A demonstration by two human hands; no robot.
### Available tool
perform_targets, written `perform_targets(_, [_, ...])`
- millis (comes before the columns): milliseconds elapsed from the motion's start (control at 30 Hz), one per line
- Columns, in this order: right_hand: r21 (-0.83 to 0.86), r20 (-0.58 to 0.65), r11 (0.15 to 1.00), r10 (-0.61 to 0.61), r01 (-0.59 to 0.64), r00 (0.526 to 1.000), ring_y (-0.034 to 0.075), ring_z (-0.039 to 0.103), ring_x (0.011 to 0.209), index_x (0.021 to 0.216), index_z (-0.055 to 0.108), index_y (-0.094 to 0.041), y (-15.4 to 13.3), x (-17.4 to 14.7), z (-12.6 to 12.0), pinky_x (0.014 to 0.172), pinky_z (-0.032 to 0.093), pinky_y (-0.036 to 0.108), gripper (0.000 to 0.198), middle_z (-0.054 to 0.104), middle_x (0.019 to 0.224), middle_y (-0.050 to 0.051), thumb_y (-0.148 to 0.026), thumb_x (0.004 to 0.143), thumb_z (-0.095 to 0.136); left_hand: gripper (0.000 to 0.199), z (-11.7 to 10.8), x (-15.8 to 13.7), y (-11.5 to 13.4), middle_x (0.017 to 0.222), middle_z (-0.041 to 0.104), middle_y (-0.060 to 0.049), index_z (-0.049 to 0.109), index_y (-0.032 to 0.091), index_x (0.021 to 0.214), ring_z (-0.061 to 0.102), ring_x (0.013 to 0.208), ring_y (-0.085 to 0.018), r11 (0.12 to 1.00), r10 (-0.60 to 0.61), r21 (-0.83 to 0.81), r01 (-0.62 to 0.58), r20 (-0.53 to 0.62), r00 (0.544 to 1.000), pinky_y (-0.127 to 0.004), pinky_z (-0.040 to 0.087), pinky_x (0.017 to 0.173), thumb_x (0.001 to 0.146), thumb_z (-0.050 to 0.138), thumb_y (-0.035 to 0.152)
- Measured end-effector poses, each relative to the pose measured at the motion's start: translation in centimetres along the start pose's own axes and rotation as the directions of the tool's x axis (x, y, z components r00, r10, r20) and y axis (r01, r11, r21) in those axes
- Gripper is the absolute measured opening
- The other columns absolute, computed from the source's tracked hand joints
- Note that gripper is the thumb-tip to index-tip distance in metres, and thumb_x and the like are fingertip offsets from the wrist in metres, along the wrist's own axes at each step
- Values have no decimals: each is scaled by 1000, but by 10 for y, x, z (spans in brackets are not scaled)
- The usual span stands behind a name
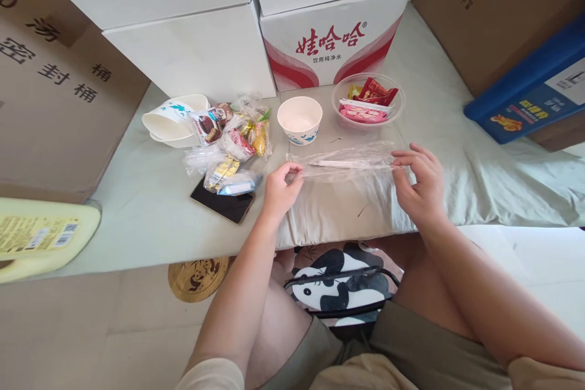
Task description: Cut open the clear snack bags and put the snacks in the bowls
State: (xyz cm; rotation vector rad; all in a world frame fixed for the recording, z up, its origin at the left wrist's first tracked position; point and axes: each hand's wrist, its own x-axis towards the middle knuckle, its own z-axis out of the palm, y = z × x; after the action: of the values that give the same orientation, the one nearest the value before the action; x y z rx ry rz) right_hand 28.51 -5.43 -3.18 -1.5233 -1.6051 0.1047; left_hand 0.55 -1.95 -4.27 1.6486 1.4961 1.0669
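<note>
Between my hands a clear plastic bag is stretched sideways just above the cloth-covered surface. My left hand pinches its left end between thumb and fingers. At the other end, my right hand grips the plastic with thumb and forefinger, its other fingers loosely spread. Just beyond the bag stands a white paper bowl with a blue pattern. Farther right is a clear round plastic tub with red and pink snack packets in it.
Several wrapped snacks lie left of the bowl, some over a dark phone. Tilted paper bowls sit behind them. White cartons line the back, with a yellow jug at left and a blue container at right.
</note>
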Motion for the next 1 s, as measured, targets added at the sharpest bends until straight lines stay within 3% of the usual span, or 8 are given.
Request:
perform_targets(100, [79, 18, 997, 24, -26, 1000, 26, 70, 102, 86, 57, -26, -2, -2, -1, 109, 38, 57, 11, 69, 72, 1, -26, 90, 48, 9, -3, 1, 1, 87, 76, -3, 68, 18, 86, 71, 86, -18, 1000, 7, 2, -7, -18, 1000, -29, 52, 82, 81, 61, 19])
perform_targets(167, [119, 55, 986, 115, -120, 992, 22, 71, 79, 89, 58, -25, -5, -3, -2, 99, 47, 50, 10, 64, 62, -2, -28, 91, 48, 8, -5, 1, 2, 86, 76, -3, 68, 19, 86, 70, 85, -18, 1000, 8, 1, -8, -27, 1000, -29, 52, 82, 81, 62, 21])
perform_targets(300, [56, 131, 932, 349, -359, 928, 17, 59, 53, 97, 61, -23, -7, -1, -4, 61, 48, 31, 16, 61, 59, -3, -33, 90, 50, 9, -6, 3, 0, 83, 74, -2, 67, 19, 86, 69, 82, -17, 999, -31, -23, 30, -59, 998, -28, 51, 79, 79, 64, 23])
perform_targets(433, [-42, 192, 924, 380, -379, 905, 16, 55, 53, 107, 62, -22, 1, 4, -3, 59, 43, 30, 25, 65, 67, 0, -35, 88, 51, 12, -5, 4, -1, 64, 65, 2, 63, 19, 89, 63, 60, -14, 985, -160, -75, 156, -50, 986, -24, 44, 58, 78, 60, 22])
perform_targets(600, [-242, 315, 934, 331, -262, 890, 23, 63, 70, 120, 60, -22, 13, 2, 1, 70, 49, 39, 39, 69, 101, 9, -35, 83, 56, 8, -9, 1, 2, 67, 66, 0, 64, 19, 84, 63, 63, -16, 968, -152, 196, 156, -37, 988, -28, 47, 64, 80, 59, 23])
perform_targets(733, [-330, 337, 944, 141, -23, 931, 35, 61, 109, 129, 58, -21, 15, -1, 5, 87, 50, 49, 49, 58, 125, 18, -28, 81, 57, 24, -9, -1, 0, 103, 73, -10, 68, 19, 99, 67, 99, -26, 903, -12, 430, 8, 5, 1000, -40, 50, 93, 75, 65, 16])
perform_targets(833, [-333, 397, 938, 50, 93, 916, 37, 56, 119, 133, 56, -23, 14, -5, 7, 95, 48, 54, 56, 52, 134, 17, -19, 77, 54, 34, -9, 0, -2, 114, 72, -11, 67, 19, 108, 63, 112, -29, 900, 20, 435, -38, 45, 999, -44, 47, 102, 75, 64, 12])
perform_targets(1000, [-253, 554, 922, -111, 293, 825, 42, 39, 139, 133, 55, -26, 9, -14, 2, 106, 35, 66, 64, 48, 143, 13, -13, 70, 53, 26, -10, 0, 1, 94, 72, -5, 66, 20, 97, 67, 91, -21, 964, -67, 261, 48, 65, 996, -37, 51, 90, 73, 60, 10])
